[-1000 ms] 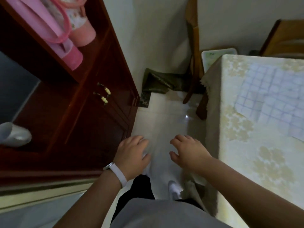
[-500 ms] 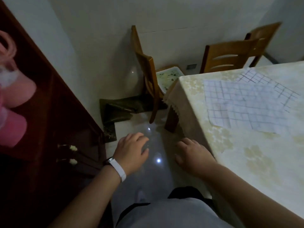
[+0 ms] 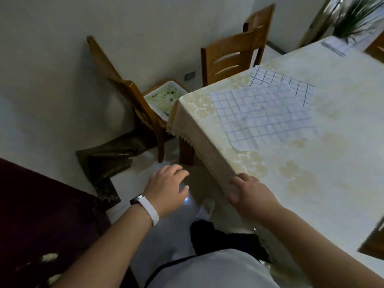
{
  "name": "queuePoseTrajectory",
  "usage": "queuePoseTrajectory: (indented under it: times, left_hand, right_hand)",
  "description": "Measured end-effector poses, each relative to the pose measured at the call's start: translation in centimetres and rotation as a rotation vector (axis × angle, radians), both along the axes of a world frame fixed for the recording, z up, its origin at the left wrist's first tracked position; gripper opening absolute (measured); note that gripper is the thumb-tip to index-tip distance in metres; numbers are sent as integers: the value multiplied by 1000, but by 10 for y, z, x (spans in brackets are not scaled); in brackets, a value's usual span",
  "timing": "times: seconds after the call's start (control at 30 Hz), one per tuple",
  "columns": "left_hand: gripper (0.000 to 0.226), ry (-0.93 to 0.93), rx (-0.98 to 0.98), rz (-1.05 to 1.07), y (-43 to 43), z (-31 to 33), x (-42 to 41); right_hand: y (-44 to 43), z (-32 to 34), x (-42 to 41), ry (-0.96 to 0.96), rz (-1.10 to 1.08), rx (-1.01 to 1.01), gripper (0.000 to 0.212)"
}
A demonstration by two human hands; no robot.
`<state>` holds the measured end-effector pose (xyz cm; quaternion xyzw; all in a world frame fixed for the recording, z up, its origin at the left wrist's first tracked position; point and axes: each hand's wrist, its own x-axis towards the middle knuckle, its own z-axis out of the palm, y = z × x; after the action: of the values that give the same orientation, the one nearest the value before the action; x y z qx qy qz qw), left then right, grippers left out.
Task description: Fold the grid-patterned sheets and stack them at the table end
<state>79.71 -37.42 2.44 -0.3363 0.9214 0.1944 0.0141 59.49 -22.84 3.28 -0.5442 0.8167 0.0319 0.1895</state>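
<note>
Head view: table (image 3: 332,194) under pale floral cloth (image 3: 199,142), wooden chairs (image 3: 230,57) along its far side, glossy floor (image 3: 166,235) beside it. Grid-patterned sheets (image 3: 268,113) flat and overlapping on table near its corner, unfolded. Left hand (image 3: 166,190) off table's edge, over floor, fingers relaxed, empty. Right hand (image 3: 251,196) at table's near edge, fingers loosely curled, gripping nothing; contact with cloth unclear.
</note>
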Motion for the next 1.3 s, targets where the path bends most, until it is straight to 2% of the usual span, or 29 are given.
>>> queuePoseTrajectory:
  times: [0.47, 0.73, 0.9, 1.03, 1.3]
  left_hand:
    - [46, -196, 31, -165, -105, -16, -111]
    - [44, -246, 7, -289, -148, -21, -208]
    - [46, -310, 60, -378, -156, -24, -253]
    - [46, -403, 68, -467, -163, -35, -279]
    - [51, -435, 33, -667, -181, -56, -321]
  right_hand:
    - [-83, -52, -105, -151, -201, -62, 40]
    - [-104, -78, -164, -109, -178, -40, 37]
    - [-115, -94, -175, -87, -102, -1, 41]
    - [-120, -104, -176, -58, -144, -21, 31]
    - [-119, -125, -174, -11, -221, -65, 25]
